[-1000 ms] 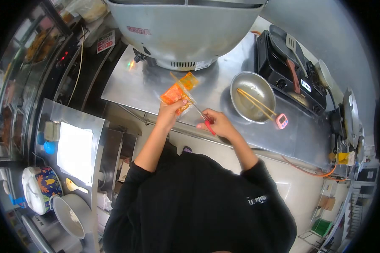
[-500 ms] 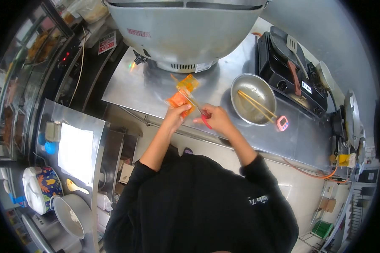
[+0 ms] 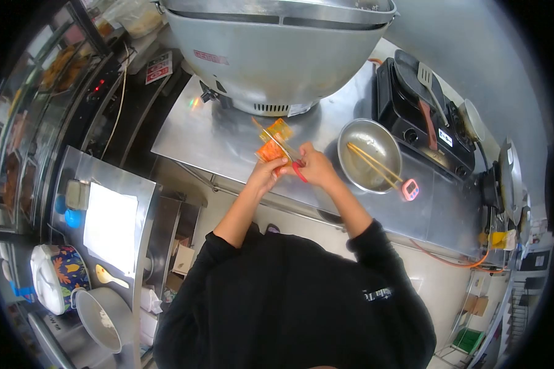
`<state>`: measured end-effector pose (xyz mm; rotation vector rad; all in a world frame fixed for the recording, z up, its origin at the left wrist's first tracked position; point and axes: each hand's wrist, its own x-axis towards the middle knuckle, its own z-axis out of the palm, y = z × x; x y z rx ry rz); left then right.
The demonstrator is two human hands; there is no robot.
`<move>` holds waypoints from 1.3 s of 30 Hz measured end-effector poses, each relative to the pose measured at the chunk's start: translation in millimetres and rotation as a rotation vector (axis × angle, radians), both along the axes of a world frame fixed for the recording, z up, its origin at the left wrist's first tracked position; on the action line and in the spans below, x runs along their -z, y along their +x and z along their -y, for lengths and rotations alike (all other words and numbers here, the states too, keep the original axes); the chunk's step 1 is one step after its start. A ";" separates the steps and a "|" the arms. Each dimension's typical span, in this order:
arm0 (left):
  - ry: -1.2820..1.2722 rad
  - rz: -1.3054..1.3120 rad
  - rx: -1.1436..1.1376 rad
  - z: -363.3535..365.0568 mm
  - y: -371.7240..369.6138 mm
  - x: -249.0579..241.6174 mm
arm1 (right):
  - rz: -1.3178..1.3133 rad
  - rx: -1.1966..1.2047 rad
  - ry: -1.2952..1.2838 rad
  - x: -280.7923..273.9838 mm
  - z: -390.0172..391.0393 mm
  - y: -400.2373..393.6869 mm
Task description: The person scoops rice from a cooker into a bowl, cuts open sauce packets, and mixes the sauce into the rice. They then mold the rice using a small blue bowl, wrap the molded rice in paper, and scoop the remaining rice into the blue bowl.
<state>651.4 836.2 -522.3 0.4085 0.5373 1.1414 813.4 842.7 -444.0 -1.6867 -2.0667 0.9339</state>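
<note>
In my left hand [image 3: 266, 176] is the lower end of an orange food packet [image 3: 271, 151], the fingers closed on it. My right hand [image 3: 316, 167] grips a pair of scissors [image 3: 300, 171] with red handles. Their blades reach up and left across the packet's upper part, where the wrapping looks yellowish and see-through. Both hands are close together over the front edge of the steel counter [image 3: 228, 147]. To the right of my right hand stands a metal bowl [image 3: 360, 163] with wooden chopsticks [image 3: 373, 164] resting in it.
A large metal cooker [image 3: 277, 61] stands behind the packet. At the bowl's rim lies a pink digital timer or thermometer [image 3: 410, 190]. A black gas stove [image 3: 400, 123] with a pan and spatula is at the right. White paper [image 3: 111, 224] and a pot [image 3: 126, 317] are at left.
The packet and my hands have shifted slightly to the right, and the two hands are closer together. The scissors now lie further across the packet. The view has tilted a little.
</note>
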 end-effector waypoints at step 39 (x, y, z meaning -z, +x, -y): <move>-0.505 -1.975 -0.690 567.6 -464.6 -140.3 | -0.546 -1.677 -0.013 -68.0 391.9 -598.3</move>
